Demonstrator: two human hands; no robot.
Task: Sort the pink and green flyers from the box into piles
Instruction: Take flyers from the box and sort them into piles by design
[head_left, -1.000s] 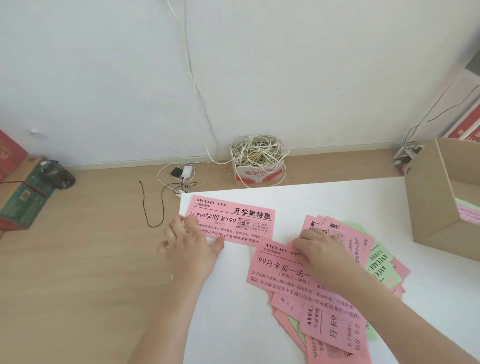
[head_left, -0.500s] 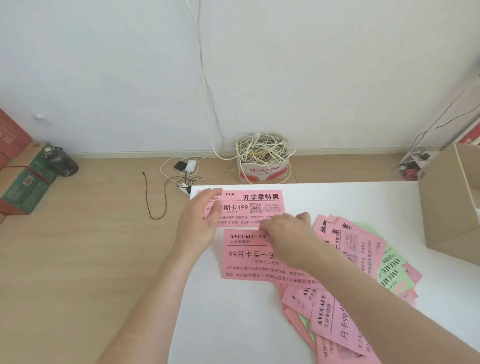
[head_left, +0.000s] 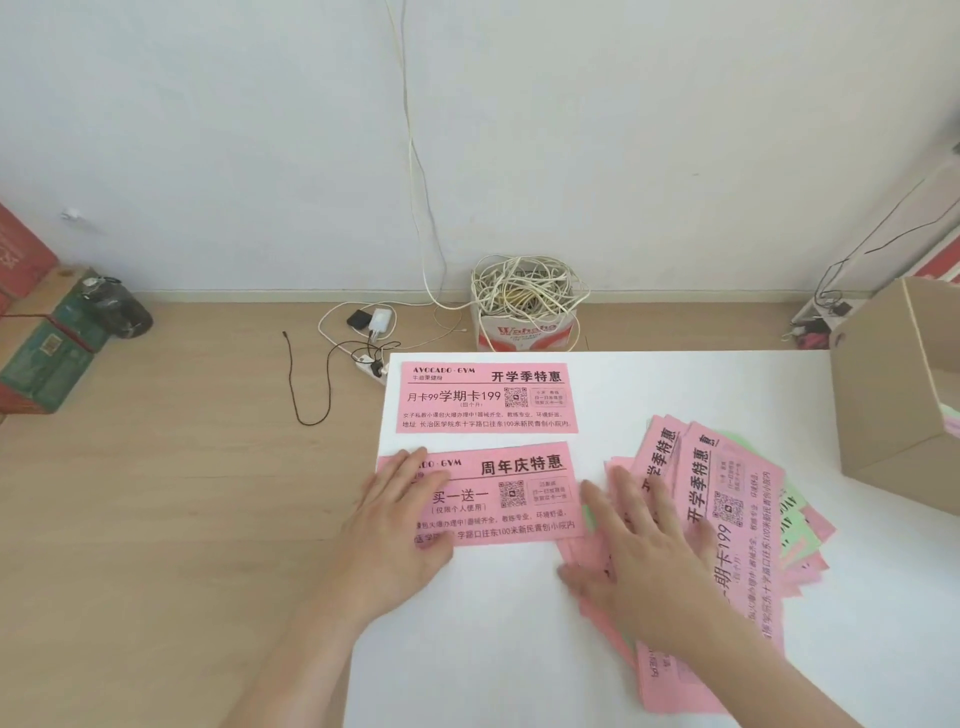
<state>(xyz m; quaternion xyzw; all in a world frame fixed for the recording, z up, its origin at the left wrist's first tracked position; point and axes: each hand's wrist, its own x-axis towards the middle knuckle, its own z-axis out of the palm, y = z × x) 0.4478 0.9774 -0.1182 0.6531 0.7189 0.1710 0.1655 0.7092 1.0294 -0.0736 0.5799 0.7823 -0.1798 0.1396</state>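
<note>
One pink flyer (head_left: 485, 397) lies flat at the far left corner of the white table (head_left: 675, 384). A second pink flyer (head_left: 519, 493) lies just below it, and my left hand (head_left: 400, 530) rests flat on its left end with straight fingers. To the right spreads a loose heap of pink and green flyers (head_left: 748, 519); green sheets (head_left: 792, 512) peek out at its right side. My right hand (head_left: 644, 545) lies flat with spread fingers on the heap's left part. The cardboard box (head_left: 893, 410) stands at the table's right edge.
The table's left edge runs down beside my left hand, with wooden floor beyond. On the floor are a small carton full of coiled white cable (head_left: 524, 306), a power strip with plugs (head_left: 371, 343), a black cord (head_left: 306, 379) and boxes at far left (head_left: 41, 353).
The second pink flyer has been laid flat below the first. My left hand shifted from the top flyer down onto it. My right hand left it and returned to the heap.
</note>
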